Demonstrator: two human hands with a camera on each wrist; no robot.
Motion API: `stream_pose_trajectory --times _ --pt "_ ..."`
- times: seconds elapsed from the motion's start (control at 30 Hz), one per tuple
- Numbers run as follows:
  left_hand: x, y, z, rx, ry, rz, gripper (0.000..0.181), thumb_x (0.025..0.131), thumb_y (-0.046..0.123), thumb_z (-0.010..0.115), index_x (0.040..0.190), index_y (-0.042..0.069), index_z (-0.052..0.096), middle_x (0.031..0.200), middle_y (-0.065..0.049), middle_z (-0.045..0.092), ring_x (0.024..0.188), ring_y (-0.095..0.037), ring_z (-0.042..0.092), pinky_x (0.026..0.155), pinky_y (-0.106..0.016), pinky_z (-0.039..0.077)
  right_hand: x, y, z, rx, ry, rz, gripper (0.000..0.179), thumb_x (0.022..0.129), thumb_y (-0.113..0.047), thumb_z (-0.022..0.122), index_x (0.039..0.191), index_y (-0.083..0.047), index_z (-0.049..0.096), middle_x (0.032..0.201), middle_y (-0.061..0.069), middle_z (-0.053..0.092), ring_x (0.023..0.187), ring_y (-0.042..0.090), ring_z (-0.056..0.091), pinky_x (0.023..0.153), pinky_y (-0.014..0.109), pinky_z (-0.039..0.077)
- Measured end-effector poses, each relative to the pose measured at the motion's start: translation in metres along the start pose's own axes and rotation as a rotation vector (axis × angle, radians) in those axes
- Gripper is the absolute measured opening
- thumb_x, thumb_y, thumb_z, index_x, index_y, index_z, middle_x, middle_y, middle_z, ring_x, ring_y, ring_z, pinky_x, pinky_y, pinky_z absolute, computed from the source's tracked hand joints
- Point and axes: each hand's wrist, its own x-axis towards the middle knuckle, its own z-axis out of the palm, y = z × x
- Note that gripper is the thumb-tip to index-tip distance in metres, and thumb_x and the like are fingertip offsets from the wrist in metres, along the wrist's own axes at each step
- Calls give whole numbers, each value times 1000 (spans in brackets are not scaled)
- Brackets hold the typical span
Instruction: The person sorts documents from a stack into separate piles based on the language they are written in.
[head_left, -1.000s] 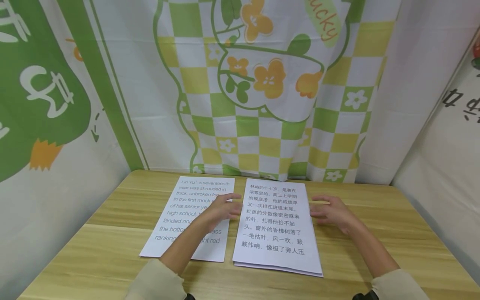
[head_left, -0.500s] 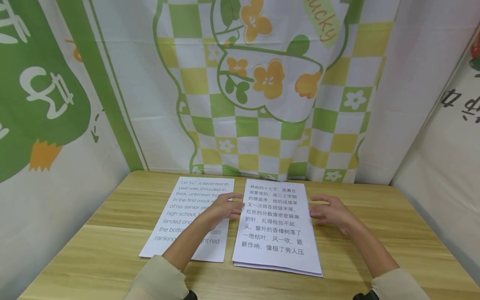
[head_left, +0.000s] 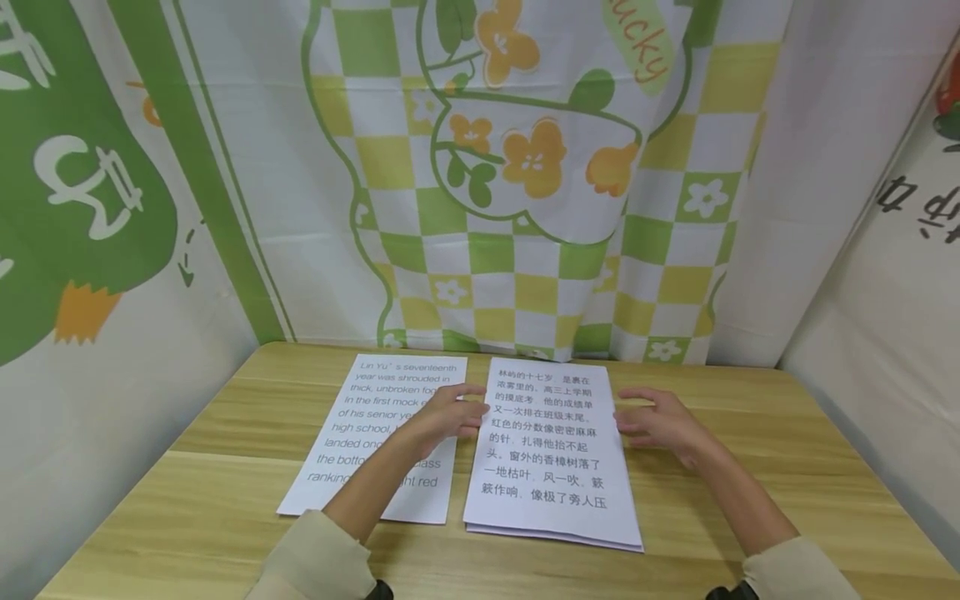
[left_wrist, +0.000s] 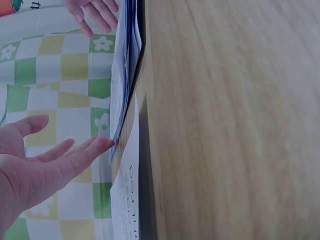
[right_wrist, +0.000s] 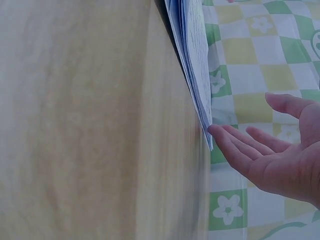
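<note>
A small stack of printed paper sheets [head_left: 551, 467], Chinese text on top, lies on the wooden table between both hands. My left hand [head_left: 448, 417] touches the stack's left edge with its fingertips, fingers loosely extended. On the other side my right hand [head_left: 660, 423] has its fingertips at the right edge, the thumb apart from the fingers. Both wrist views show the fingertips against the edge of the stack [left_wrist: 120, 85], several layers visible. Under my left forearm lies another white sheet [head_left: 420, 500] with English text, partly hidden by the hand and arm.
The wooden table [head_left: 750, 500] reaches back to a hanging cloth [head_left: 517, 292] with green and yellow checks. Printed cloth also hangs at the left side [head_left: 97, 192] and the right side [head_left: 900, 292].
My left hand has moved slightly right to the stack's left edge, and my right hand slightly left to its right edge. The view has shifted a little; the papers look unmoved.
</note>
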Motion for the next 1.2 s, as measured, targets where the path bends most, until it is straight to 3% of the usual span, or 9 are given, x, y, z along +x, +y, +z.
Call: stream_pose_trajectory --times 0.3,0.63,1.0,1.2 --pt "-1 1 1 6 6 4 54 101 8 61 149 -8 46 138 -33 57 124 -46 61 102 -47 57 -2 0 1 7 -5 -19 63 101 -5 61 151 18 31 135 39 55 125 51 59 100 53 57" --pt "-1 4 -1 -55 -3 12 52 100 8 60 149 -6 47 144 -30 52 129 -48 55 100 -52 57 1 0 3 118 41 -5 58 102 1 56 151 18 30 138 42 51 120 44 63 95 50 60" --pt "4 2 2 -161 100 -10 44 98 4 59 139 -10 53 128 -30 61 119 -44 61 95 -52 60 4 0 7 175 123 -7 59 97 6 63 147 19 35 126 35 58 101 31 69 87 46 64" --pt "8 3 3 -166 114 -13 43 98 3 56 138 -12 53 123 -29 62 116 -41 62 95 -50 60 8 0 9 163 149 2 58 95 8 64 146 19 38 126 33 57 93 21 69 85 42 64"
